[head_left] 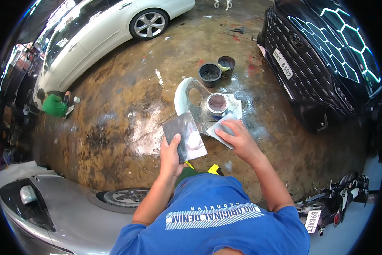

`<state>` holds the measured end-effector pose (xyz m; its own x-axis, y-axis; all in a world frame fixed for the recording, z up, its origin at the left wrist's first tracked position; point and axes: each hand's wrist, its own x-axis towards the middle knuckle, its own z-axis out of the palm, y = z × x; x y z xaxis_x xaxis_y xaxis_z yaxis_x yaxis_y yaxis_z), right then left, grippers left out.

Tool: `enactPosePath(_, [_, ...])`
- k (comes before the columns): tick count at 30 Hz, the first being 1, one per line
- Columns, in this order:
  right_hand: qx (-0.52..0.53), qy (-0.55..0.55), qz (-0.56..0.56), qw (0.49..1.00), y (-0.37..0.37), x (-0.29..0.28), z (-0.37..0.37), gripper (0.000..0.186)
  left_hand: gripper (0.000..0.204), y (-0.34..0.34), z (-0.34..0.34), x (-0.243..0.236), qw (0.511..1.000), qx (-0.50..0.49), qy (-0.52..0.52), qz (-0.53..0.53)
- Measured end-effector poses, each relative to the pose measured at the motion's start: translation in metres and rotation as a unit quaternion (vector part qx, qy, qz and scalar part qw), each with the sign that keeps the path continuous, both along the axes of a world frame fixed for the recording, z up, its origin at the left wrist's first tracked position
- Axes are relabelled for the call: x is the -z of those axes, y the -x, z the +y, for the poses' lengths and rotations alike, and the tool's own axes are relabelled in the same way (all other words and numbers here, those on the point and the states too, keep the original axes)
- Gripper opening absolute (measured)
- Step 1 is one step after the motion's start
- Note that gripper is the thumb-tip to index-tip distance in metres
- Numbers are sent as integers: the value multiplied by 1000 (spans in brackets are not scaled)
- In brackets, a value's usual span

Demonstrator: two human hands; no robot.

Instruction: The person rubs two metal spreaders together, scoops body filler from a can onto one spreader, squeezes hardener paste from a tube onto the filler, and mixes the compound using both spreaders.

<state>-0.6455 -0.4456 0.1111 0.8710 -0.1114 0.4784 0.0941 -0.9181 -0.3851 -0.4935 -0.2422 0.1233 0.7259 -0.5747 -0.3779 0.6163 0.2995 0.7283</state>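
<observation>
My left hand (170, 155) grips a flat rectangular board (176, 128), dark grey with a pale lower right part. On the board sits a lump of white paste (195, 140). My right hand (243, 142) is closed on a thin light-grey flat spreader (219, 129), held just right of the board and apart from it. Beyond both hands a pale curved car body panel (182, 94) with a round opening lies on the floor. An open round can (224, 111) with a brownish inside stands at the panel; what lies under it is hidden.
Two black buckets (209, 81) stand behind the panel, one with a yellowish cloth (223, 68). A white car (93, 46) is far left, a black car (301, 63) right, a silver car (78, 208) near left, a motorcycle (337, 199) near right. Someone in green (54, 105) crouches far left.
</observation>
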Motion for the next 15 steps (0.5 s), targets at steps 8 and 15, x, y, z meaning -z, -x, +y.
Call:
enactPosePath(8, [-50,53,-35,997,-4,-51,25,37,32,3,-1,-27,983,-5,-29,-179])
enactPosePath(15, [-72,123,0,990,-13,-65,15,33,29,-4,4,-21,921,143,-152,-329])
